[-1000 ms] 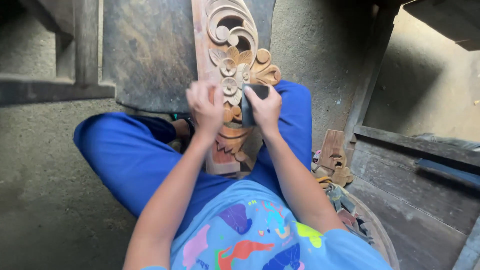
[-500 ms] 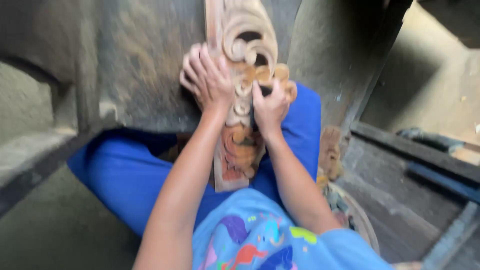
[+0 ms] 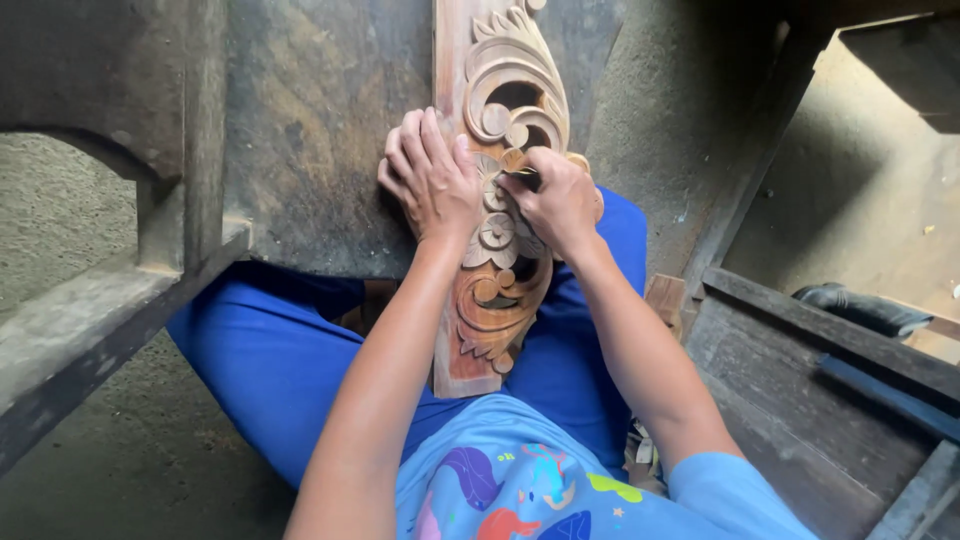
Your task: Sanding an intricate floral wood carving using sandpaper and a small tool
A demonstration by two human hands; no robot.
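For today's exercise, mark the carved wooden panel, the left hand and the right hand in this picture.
carved wooden panel [image 3: 515,95], head view, on the upper scroll.
left hand [image 3: 435,180], head view, back of the hand.
right hand [image 3: 560,200], head view, on the knuckles.

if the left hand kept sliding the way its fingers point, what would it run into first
The left hand lies on the carved wooden panel, fingers pointing up the picture along its left edge. Straight on, it would likely just follow that plain strip of the panel beside the scroll carving; nothing else shows in the way, though depth is unclear.
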